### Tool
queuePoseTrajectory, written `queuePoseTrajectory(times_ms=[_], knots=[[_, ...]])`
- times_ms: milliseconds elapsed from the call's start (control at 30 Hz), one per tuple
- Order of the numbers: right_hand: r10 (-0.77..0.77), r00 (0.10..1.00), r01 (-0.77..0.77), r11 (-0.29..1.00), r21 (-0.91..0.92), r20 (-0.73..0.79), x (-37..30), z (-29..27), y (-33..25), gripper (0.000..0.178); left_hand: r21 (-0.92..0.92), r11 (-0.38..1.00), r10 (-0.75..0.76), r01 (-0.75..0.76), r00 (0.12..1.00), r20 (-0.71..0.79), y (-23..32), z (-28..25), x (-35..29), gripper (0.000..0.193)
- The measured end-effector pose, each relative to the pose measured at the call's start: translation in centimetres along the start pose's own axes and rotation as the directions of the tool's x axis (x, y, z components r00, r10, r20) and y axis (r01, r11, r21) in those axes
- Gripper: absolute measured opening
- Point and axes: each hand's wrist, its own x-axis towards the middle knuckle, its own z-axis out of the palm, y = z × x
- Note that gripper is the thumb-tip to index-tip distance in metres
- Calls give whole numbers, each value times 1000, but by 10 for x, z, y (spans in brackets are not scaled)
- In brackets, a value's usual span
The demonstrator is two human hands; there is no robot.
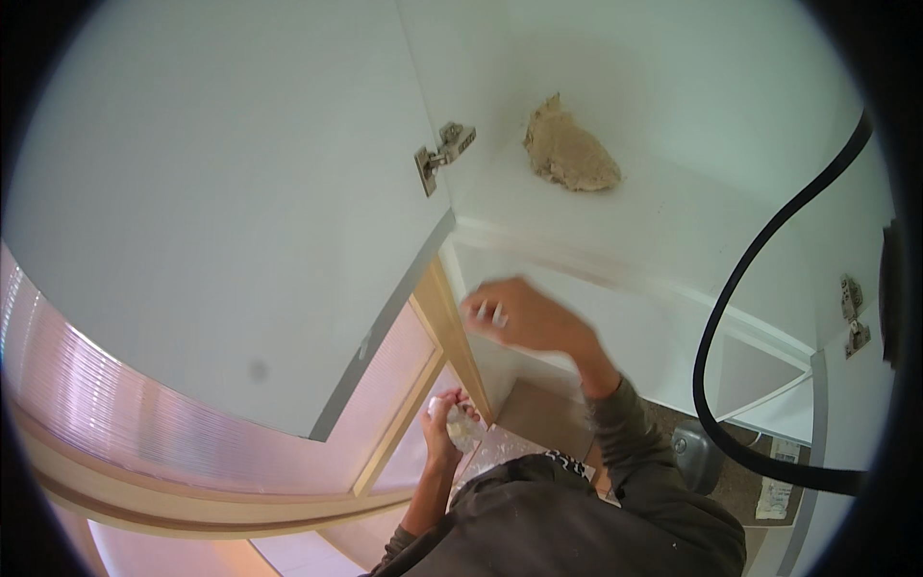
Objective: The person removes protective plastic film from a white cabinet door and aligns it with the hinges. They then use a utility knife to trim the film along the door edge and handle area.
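Note:
My right hand (524, 313) is raised in front of the lower edge of a white cabinet (615, 240) and is blurred by motion. Its fingers are curled, with small white specks at the fingertips; whether it holds anything is unclear. My left hand (444, 428) is lower, close to my chest, closed around a small clear, crumpled-looking object (464, 430). Both arms are in dark grey sleeves. A beige lump (572, 154) lies on the shelf inside the cabinet, well apart from both hands.
The cabinet's white door (221, 212) stands open at left with a metal hinge (444, 154). A black cable (733, 288) curves down the right side. A wooden frame (452, 327) with ribbed pinkish panels is at lower left. A grey object (694, 454) sits at lower right.

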Motion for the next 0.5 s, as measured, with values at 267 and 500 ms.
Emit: queuePoseTrajectory(times_ms=[267, 500], knots=[[-187, 917, -114, 723, -682, -351, 63, -148, 7, 26, -46, 996, -80, 76, 992, -94, -14, -46, -11, 27], [-287, 888, 76, 861, -502, -358, 46, -88, -15, 21, -55, 998, -45, 40, 995, -89, -19, -62, -22, 22]])
